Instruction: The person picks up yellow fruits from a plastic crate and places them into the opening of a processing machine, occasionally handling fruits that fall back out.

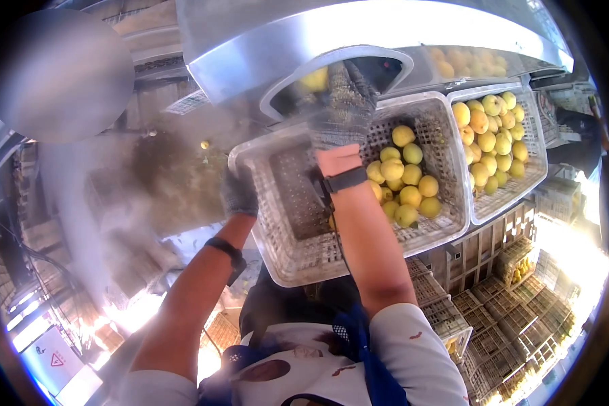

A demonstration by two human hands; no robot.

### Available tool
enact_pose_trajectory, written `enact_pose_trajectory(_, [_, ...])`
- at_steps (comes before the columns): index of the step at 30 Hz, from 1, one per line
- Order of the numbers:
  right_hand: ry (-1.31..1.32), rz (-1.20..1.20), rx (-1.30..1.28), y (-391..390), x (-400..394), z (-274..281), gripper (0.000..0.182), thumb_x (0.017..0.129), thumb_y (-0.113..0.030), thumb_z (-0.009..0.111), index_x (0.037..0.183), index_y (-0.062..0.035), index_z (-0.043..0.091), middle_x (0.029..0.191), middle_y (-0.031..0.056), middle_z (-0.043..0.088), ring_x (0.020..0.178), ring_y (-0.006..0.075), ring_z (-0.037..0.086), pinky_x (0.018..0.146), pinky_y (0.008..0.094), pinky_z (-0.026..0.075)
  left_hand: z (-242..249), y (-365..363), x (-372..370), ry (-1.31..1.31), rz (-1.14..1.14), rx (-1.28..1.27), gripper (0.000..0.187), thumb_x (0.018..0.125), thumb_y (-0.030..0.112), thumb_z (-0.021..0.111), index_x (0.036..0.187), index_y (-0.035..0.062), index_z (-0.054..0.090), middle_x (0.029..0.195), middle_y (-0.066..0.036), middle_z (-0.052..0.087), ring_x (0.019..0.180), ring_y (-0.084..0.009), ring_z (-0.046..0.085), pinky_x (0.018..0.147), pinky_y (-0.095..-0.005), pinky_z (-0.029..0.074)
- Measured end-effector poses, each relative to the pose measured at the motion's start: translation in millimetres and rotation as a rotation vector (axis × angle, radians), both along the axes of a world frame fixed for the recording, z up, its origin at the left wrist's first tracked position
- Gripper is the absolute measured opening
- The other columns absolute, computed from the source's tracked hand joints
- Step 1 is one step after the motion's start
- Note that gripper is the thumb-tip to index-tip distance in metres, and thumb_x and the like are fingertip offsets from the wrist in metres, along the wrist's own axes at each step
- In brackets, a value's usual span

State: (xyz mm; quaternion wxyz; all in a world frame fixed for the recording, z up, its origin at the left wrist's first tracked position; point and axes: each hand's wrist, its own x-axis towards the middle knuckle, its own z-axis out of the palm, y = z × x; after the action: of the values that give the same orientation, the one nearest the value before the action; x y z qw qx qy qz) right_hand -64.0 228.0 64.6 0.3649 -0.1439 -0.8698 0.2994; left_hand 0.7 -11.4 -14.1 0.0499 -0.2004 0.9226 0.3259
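Observation:
My left hand (240, 193), in a grey glove, is at the left rim of a pale plastic crate (291, 267), its fingers bent round the edge. Round yellow fruits that look like peaches (411, 196) are heaped on that crate's right side, while its left side shows bare floor. Across the crate reaches my right hand (348, 101), also gloved, into the oval opening (402, 68) of a shiny metal machine (250, 61). One yellow fruit (314, 80) shows in the opening beside this hand. Blur and shadow hide the right fingertips.
A second crate (543, 162) of yellow fruit stands against the first one's right side. Stacked crates (514, 311) fill the floor at lower right. A single small fruit (205, 145) lies left of my left hand. Another person's dark sleeve (578, 125) shows at far right.

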Motion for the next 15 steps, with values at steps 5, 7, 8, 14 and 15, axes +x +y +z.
enact_pose_trajectory(5, [-0.097,0.17,-0.333,-17,-15,29,0.086,0.072,-0.053,0.085,0.135,-0.0016,0.057,0.133,0.0251,0.058,0.128,0.0423,0.052,0.108,0.0529,0.04,-5,2,0,0.063,-0.041,-0.064,0.056,0.101,0.048,0.051,0.133,0.0025,0.059,0.12,-0.029,0.067,0.114,-0.0469,0.063,0.095,-0.0503,0.049])
enact_pose_trajectory(7, [0.179,0.111,-0.187,-11,11,39,0.089,0.074,-0.052,0.084,0.138,0.0019,0.054,0.138,0.0291,0.055,0.134,0.0412,0.049,0.115,0.0505,0.037,-7,1,3,0.065,-0.074,0.023,0.056,0.101,0.048,0.05,0.133,0.0025,0.059,0.119,-0.029,0.067,0.114,-0.0471,0.063,0.095,-0.0505,0.049])
enact_pose_trajectory(8, [0.092,0.15,-0.172,-6,39,42,0.078,0.079,-0.049,0.082,0.134,0.0018,0.058,0.132,0.0255,0.063,0.126,0.041,0.057,0.112,0.048,0.043,-11,-3,0,0.08,-0.078,0.106,0.056,0.102,0.048,0.05,0.133,0.0025,0.06,0.119,-0.029,0.067,0.113,-0.0473,0.063,0.095,-0.0506,0.049])
enact_pose_trajectory(14, [-0.876,0.333,0.02,124,151,-106,0.04,0.101,-0.035,0.054,0.123,-0.0056,0.069,0.123,0.0186,0.07,0.116,0.0339,0.066,0.1,0.0432,0.051,-31,-12,-1,0.108,-0.05,0.036,0.049,0.101,0.036,0.058,0.134,-0.0007,0.058,0.122,-0.021,0.069,0.111,-0.0332,0.065,0.097,-0.0436,0.049])
enact_pose_trajectory(15, [-1.056,0.212,0.063,140,160,-93,0.06,0.094,-0.041,0.066,0.141,-0.0041,0.058,0.128,0.0185,0.069,0.124,0.0321,0.062,0.107,0.0396,0.046,-32,-12,1,0.164,-0.09,-0.02,0.056,0.101,0.046,0.051,0.131,0.0004,0.06,0.121,-0.028,0.068,0.113,-0.0463,0.064,0.096,-0.0514,0.048])
